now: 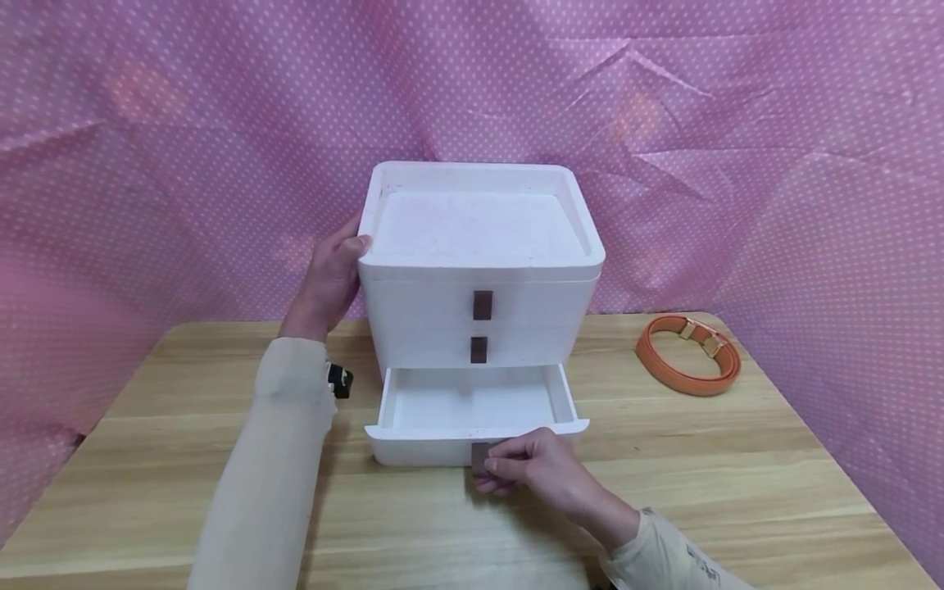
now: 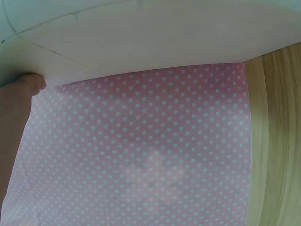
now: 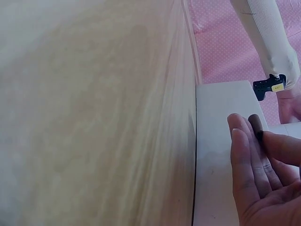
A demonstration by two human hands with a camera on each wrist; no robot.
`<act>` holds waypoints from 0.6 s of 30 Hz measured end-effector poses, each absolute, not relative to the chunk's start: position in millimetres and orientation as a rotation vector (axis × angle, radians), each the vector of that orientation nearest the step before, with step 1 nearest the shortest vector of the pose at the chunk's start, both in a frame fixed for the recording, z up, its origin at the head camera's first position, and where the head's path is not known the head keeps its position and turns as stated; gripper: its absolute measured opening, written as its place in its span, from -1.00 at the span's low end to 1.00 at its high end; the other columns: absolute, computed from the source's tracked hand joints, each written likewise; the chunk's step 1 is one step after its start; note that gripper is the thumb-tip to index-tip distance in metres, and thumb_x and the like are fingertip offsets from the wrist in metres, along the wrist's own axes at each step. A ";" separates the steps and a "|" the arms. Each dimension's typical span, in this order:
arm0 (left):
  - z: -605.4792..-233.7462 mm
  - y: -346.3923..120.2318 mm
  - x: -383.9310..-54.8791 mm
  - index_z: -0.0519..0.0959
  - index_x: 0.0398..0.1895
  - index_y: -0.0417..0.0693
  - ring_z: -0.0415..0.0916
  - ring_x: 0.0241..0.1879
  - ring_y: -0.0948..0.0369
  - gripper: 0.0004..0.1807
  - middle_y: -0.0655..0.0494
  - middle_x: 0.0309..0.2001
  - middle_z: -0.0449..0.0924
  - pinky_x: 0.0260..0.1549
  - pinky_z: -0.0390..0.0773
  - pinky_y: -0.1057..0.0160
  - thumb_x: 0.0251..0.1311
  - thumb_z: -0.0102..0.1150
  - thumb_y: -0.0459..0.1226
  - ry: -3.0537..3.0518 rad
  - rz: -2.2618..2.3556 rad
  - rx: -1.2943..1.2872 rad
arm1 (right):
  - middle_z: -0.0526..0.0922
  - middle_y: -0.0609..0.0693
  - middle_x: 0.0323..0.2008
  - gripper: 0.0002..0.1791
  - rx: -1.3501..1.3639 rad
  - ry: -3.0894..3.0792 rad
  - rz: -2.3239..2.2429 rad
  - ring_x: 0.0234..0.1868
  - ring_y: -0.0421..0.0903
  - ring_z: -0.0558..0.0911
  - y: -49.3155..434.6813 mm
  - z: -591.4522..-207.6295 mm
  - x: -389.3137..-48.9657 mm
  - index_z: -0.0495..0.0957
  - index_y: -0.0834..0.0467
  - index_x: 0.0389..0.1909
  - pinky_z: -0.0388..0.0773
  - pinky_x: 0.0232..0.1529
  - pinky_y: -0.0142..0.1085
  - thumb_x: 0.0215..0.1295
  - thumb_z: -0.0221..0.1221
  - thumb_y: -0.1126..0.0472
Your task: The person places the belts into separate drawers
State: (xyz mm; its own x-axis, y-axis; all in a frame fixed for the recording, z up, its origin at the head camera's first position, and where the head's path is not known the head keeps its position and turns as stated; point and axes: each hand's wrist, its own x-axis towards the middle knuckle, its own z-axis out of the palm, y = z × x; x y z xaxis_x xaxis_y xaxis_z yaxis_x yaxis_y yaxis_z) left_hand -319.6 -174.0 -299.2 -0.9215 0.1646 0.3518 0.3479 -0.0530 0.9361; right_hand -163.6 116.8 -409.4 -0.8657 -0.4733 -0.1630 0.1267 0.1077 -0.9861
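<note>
A white storage cabinet (image 1: 420, 319) with several stacked drawers stands on the table, its tray-like top bare. At its upper left corner my left hand (image 1: 332, 274) grips the side, thumb on the rim; fingertips (image 2: 35, 84) show at its edge in the left wrist view. The bottom drawer (image 1: 420, 451) is pulled out toward me, and nothing lies in the part that shows. My right hand (image 1: 549, 471) pinches its brown pull tab (image 1: 479, 460) between thumb and fingers. In the right wrist view the tab (image 3: 255, 125) sticks up from that pinch.
A coiled orange-brown belt (image 1: 689, 381) with a gold buckle lies right of the cabinet on the wooden table (image 1: 133, 459). Two more brown tabs (image 1: 483, 305) mark the closed drawers above. Pink dotted cloth (image 1: 258, 123) hangs behind and at both sides.
</note>
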 end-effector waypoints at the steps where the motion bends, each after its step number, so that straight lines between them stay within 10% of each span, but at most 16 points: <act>1: -299.8 -173.9 -319.6 0.14 0.53 0.08 0.18 0.39 0.02 -0.32 0.02 0.47 0.16 0.36 0.20 0.04 0.33 -0.09 -0.11 -2.060 -2.118 -0.567 | 0.72 0.25 -0.32 -0.79 -0.336 1.951 -1.808 -0.25 0.11 0.73 117.0 -410.0 -163.3 0.65 0.42 -0.14 0.69 -0.16 -0.09 0.30 0.19 0.36; 18: -301.1 -172.7 -320.8 0.13 0.54 0.06 0.11 0.43 0.01 -0.30 0.01 0.49 0.12 0.39 0.13 0.04 0.31 -0.07 -0.14 -2.037 -2.126 -0.589 | 0.72 0.24 -0.31 -0.80 -0.336 1.942 -1.808 -0.25 0.09 0.74 118.7 -411.0 -159.7 0.66 0.42 -0.16 0.69 -0.18 -0.16 0.31 0.19 0.37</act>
